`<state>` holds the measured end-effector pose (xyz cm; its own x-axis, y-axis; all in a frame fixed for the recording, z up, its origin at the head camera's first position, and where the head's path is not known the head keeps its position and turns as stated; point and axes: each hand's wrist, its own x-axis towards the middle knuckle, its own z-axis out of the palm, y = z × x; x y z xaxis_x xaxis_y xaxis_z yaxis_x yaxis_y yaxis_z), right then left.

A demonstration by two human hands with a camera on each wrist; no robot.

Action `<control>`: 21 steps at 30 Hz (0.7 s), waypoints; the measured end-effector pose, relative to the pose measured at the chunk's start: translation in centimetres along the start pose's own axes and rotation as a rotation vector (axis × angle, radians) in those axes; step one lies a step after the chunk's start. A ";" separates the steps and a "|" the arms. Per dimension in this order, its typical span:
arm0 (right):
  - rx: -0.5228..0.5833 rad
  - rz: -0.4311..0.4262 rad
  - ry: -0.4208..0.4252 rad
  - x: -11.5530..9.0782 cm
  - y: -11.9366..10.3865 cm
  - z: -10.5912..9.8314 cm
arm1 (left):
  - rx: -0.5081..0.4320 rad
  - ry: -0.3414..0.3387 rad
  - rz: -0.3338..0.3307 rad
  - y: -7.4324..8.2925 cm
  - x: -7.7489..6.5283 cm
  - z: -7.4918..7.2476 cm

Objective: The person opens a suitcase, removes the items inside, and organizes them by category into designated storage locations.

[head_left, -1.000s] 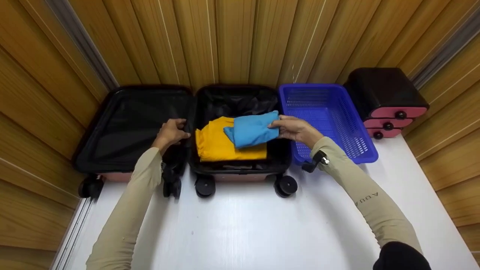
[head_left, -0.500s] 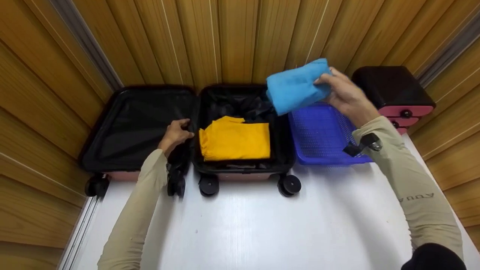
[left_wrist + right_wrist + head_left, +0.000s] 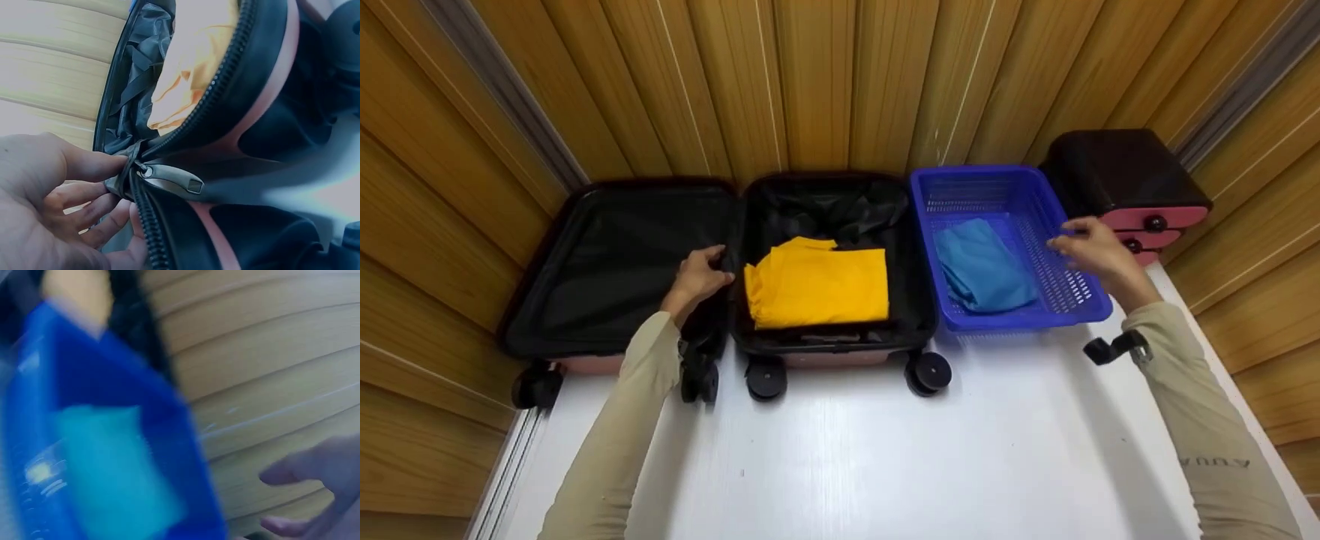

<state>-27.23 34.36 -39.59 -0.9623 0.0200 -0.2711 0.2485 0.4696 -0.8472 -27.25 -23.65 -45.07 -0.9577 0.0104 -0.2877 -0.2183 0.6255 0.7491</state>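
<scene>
My left hand (image 3: 696,281) pinches the zippered edge of the open suitcase (image 3: 911,322) where its two halves meet. In the left wrist view, thumb and fingers hold dark fabric beside the zipper pull (image 3: 171,176). A folded yellow cloth garment (image 3: 821,289) lies in the suitcase's right half. To the right, a folded blue cloth (image 3: 984,266) lies inside the blue plastic basket (image 3: 990,174), towards its left side. Above the basket's right rim hovers my right hand (image 3: 1099,251), fingers apart and holding nothing. The right wrist view is blurred but shows the cloth in the basket.
The suitcase's flat left half (image 3: 637,262) lies unfolded on the left. A black drawer box (image 3: 1132,169) with pink fronts stands right of the basket. Wooden panelling (image 3: 817,82) closes off the back. White tabletop (image 3: 840,450) stretches along the front.
My right hand carried the blue cloth up out of the suitcase, over to the right, and let go of it in the basket. The left hand stayed at the suitcase's middle edge.
</scene>
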 end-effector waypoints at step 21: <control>0.430 0.080 -0.395 1.7 -0.3 3.8 | -0.039 0.018 -0.019 0.1 0.5 0.5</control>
<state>-28.48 30.89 -41.53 -0.8455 -0.3283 -0.4211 0.4201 0.0779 -0.9041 -27.62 -23.13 -45.42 -0.9563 -0.0156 -0.2920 -0.2436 0.5945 0.7663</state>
